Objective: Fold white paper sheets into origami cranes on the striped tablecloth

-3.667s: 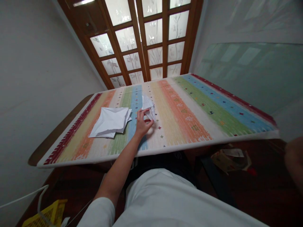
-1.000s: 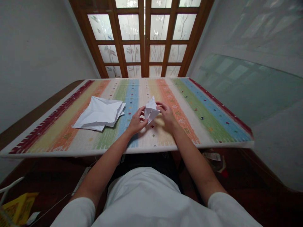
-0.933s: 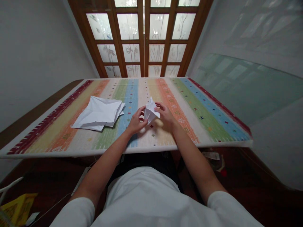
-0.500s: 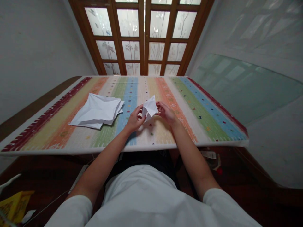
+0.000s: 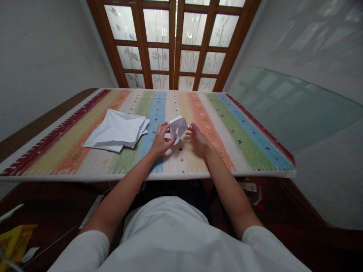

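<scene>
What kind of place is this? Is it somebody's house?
It's probably a room in someone's home. The wooden doors with frosted, plant-patterned glass, the plain white wall, and the colourful striped woven cloth laid out flat all look homey.

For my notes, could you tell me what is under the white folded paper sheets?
The white folded paper sheets lie on a multicoloured striped cloth; whatever is directly beneath them is hidden.

Noted on the striped woven rug (image 5: 70,158): a loose stack of folded white paper (image 5: 115,129). Rug lies over a wooden table (image 5: 42,126). Ahead we log wooden double doors (image 5: 172,49) with frosted, plant-patterned panes. Right, a glass sheet (image 5: 295,109). Low left, a yellow packet (image 5: 14,241); low right, paper scraps (image 5: 251,187).
</scene>
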The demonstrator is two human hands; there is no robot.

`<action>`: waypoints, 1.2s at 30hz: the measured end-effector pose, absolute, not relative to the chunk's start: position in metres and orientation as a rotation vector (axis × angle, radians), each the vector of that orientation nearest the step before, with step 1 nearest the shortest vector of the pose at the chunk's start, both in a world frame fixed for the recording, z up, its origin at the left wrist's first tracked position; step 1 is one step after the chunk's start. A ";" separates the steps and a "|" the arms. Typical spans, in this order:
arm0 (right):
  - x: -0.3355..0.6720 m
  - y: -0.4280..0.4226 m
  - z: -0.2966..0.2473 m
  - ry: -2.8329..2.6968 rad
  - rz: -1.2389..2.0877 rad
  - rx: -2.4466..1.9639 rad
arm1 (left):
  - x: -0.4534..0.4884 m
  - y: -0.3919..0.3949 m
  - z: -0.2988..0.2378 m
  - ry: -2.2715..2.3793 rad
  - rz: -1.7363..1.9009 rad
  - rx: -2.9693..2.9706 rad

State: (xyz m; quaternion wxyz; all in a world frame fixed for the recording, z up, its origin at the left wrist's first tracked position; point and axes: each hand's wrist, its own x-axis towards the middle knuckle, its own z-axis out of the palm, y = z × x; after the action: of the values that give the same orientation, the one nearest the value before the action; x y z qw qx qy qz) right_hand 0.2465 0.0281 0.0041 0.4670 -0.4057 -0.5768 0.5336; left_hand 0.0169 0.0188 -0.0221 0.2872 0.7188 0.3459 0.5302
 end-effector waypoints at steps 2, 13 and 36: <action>0.244 0.026 0.005 -1.410 1.310 -0.921 | 0.017 0.019 -0.021 0.922 1.418 1.934; 0.238 0.026 0.003 -1.483 1.283 -0.830 | 0.017 0.015 -0.014 0.909 1.315 1.994; 0.233 0.039 -0.005 -1.299 0.864 -1.131 | 0.015 0.012 -0.002 1.195 1.546 2.129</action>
State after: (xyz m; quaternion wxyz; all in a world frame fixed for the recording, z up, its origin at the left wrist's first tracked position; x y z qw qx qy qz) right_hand 0.2334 0.0389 -0.0047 0.5707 -0.4818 -0.5537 0.3683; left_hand 0.0150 0.0119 -0.0021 0.1259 0.7309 0.4102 0.5307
